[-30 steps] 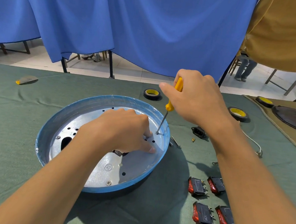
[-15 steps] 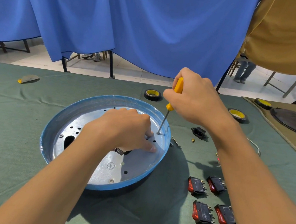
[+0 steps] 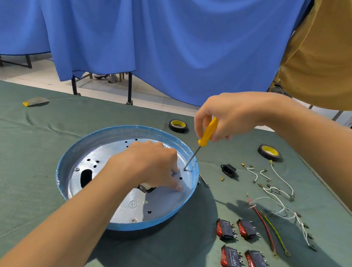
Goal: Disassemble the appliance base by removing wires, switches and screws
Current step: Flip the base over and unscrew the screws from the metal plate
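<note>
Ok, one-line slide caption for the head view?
Right hand drives a yellow screwdriver into the blue appliance base while the left hand steadies it.

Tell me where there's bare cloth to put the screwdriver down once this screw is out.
Left of the blue base, toward the scraper, the cloth is bare. Right is crowded: switches, wires, socket.

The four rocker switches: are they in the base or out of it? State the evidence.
Out. All four rocker switches lie on the green cloth, right of the blue base.
</note>
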`<state>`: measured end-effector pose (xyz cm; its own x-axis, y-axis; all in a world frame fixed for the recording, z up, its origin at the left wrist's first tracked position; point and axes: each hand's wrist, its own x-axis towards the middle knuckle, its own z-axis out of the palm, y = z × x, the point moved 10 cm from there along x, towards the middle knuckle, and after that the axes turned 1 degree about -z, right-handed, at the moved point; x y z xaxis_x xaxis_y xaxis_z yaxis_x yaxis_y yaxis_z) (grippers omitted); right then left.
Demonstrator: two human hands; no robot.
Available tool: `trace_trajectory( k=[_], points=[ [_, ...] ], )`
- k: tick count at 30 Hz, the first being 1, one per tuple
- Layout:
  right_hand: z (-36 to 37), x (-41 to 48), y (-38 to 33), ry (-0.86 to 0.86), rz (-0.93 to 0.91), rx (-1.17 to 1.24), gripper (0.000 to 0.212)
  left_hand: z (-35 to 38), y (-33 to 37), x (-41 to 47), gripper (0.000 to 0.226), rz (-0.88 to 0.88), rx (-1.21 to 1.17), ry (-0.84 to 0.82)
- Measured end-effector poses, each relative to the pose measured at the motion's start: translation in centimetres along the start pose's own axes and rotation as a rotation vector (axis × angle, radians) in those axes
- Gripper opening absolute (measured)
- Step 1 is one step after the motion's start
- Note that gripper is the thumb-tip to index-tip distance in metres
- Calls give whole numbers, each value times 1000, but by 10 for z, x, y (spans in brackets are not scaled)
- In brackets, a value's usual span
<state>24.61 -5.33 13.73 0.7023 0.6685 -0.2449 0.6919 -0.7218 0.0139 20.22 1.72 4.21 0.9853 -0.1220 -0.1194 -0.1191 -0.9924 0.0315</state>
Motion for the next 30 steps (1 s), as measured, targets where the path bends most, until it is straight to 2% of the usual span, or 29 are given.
trace_trajectory(
  k=[1,3,5,7,11,14,17,25,28,30],
  points=[
    [2,1,-3,-19,-13,-41,18,0,0,0,51,-2,0,2],
    [11,3,-5,-64,-5,-79,11,1,0,0,51,-5,4,2],
    [19,5,-1,-96,34,-123,25,2,0,1,51,0,6,1],
    [16,6,1,-52,37,-123,34,1,0,1,52,4,8,4],
    [-13,-2,2,116,-13,7,20,2,-1,1,53,3,12,8],
    [-42,-12,13,250,-7,260,21,3,-1,2,52,13,10,12],
    [-51,-16,27,312,13,480,21,2,0,2,52,29,2,13],
    [-20,-9,62,381,87,1058,17,2,0,2,51,28,-4,15],
    [-3,-5,75,479,108,1419,23,2,0,2,50,29,0,14],
    [3,-6,87,580,171,1523,25,1,1,2,49,32,4,17]
  ],
)
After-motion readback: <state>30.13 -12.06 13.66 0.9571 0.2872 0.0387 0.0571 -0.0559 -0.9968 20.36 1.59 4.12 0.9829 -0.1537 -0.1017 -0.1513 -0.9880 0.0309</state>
